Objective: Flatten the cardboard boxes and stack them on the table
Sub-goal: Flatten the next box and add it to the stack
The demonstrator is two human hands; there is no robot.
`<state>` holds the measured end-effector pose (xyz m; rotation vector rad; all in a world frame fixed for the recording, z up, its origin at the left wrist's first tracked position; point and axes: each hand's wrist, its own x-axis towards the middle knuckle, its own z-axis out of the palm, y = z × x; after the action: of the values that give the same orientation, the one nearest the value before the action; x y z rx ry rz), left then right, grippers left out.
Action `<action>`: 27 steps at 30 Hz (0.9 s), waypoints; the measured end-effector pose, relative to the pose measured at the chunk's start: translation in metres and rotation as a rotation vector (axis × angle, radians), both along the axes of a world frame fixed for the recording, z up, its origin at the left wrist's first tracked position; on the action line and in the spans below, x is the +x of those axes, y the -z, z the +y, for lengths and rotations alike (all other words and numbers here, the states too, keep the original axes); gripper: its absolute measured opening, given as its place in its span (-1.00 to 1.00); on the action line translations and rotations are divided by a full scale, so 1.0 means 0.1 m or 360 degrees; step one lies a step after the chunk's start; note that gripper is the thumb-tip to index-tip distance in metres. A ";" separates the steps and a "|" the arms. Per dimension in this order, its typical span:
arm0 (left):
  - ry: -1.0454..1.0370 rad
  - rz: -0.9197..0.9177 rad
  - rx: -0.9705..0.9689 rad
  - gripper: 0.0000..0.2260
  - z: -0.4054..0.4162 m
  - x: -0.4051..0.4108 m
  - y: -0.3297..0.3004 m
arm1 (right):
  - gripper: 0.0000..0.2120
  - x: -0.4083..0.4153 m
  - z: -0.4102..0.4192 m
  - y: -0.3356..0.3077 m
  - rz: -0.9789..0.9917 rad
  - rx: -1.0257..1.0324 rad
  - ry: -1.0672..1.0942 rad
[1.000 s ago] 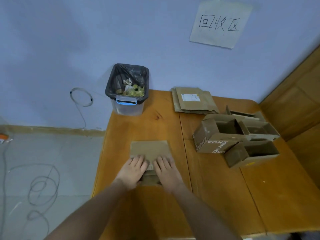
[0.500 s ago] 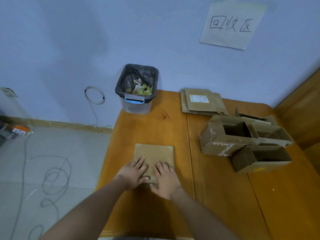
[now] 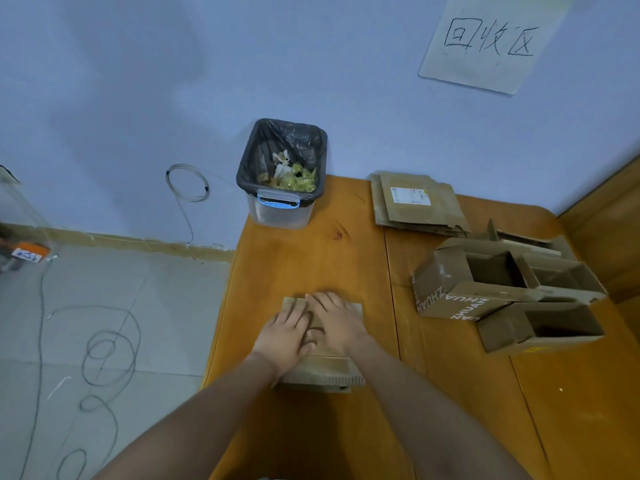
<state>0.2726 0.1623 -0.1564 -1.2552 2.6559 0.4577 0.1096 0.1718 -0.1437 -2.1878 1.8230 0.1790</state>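
Observation:
A flattened brown cardboard box [image 3: 323,370] lies on the wooden table [image 3: 311,258] near its front left. My left hand [image 3: 285,336] and my right hand [image 3: 337,318] both press flat on top of it, fingers straight, side by side. A stack of flattened boxes [image 3: 417,204] lies at the back of the table by the wall. Several open, unflattened boxes [image 3: 498,289] stand crowded together at the right, one printed with white letters.
A clear bin with a black liner [image 3: 282,168], holding scraps, stands at the table's back left corner. A wooden panel [image 3: 609,220] borders the right side. Cables [image 3: 104,355] lie on the tiled floor to the left. A paper sign [image 3: 485,39] hangs on the wall.
Both hands slid farther up the flattened box, away from me, and now cover its upper half. The camera view shifted slightly; the box stays in place.

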 end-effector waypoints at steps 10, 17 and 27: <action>-0.0278 0.0297 0.0656 0.01 -0.21 0.12 0.28 | -0.23 -0.01 -0.28 0.13 0.0068 0.0406 0.0027; -0.0446 0.0780 0.0704 0.02 -0.03 0.06 0.34 | -0.23 0.03 -0.18 0.08 0.0080 0.0281 0.0011; -0.0442 0.1025 0.0407 0.03 -0.01 0.07 0.25 | -0.20 0.03 -0.07 -0.06 0.0012 -0.0271 -0.0054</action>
<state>0.2797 0.1614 -0.1814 -1.6034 2.7539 1.4063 0.1128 0.1645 -0.1377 -2.3358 1.8681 0.0402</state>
